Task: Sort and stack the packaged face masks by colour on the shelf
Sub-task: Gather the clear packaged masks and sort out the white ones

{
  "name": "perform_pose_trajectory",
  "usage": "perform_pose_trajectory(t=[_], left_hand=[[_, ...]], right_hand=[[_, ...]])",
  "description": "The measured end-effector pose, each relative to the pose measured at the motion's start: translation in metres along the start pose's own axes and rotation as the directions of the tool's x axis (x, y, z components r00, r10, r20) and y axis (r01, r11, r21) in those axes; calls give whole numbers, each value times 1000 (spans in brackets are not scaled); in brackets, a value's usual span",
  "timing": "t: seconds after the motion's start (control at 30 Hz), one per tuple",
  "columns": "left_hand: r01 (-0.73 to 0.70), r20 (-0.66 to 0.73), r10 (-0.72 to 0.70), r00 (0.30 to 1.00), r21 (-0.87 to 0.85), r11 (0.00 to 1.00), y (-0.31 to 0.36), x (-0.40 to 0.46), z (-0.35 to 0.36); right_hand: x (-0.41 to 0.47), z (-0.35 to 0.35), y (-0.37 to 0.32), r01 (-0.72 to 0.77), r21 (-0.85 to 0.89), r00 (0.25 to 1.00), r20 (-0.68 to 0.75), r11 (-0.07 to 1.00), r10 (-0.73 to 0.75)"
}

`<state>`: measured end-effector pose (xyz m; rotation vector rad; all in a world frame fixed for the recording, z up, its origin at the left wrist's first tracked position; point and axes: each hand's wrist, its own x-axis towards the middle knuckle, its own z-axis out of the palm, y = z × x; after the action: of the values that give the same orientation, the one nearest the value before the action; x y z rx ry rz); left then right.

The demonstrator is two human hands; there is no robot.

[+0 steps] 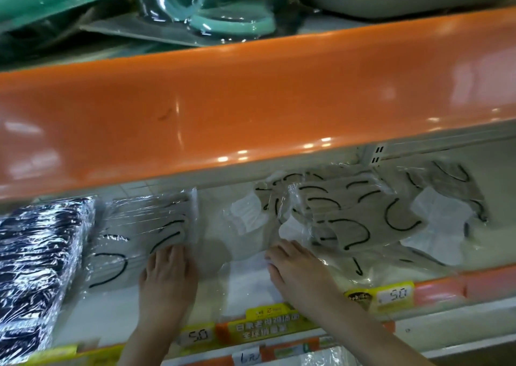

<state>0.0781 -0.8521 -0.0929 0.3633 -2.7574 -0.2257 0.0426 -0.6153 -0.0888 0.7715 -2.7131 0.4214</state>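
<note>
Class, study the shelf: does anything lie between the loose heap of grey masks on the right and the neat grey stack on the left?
Only white mask packs lie in the gap between the loose heap and the grey stack; both hands also rest there.

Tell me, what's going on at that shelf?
Left hand flat on grey mask stack. Right hand touching loose mask pile. Nothing blocking.

The shelf edge (251,100) above is glossy orange. On the left, the dark mask stack (36,257) is navy-black under shiny wrap. The grey masks (139,226) beside it are pale grey with black ear loops, as is the loose pile (363,212) on the right, mixed with white packets (247,212). The price tags (393,294) are yellow with a dark "5.0". The items above (223,11) are mint green.
</note>
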Motion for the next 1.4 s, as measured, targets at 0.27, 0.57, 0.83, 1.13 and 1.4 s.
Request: perform_pose_trajectory(t=[0.27,0.57,0.83,1.13,1.4], left_hand=[[-127,-40,124,991,-94,987,68,-3,6],[-260,-16,260,966,-109,959,161,-5,13],[-335,43,345,938,-145,931,228,-17,18],[-307,129,324,937,-134,942,254,-25,41],[-358,-45,356,933,-171,918,252,-24,35]], right_hand=[[-8,-26,44,-25,96,998,-54,995,30],[-32,-58,112,-91,151,995,-29,984,97],[-48,-82,165,-178,-12,977,120,984,178],[-47,-75,173,-223,-56,938,258,973,229],[-41,-75,177,-259,57,961,116,964,251]])
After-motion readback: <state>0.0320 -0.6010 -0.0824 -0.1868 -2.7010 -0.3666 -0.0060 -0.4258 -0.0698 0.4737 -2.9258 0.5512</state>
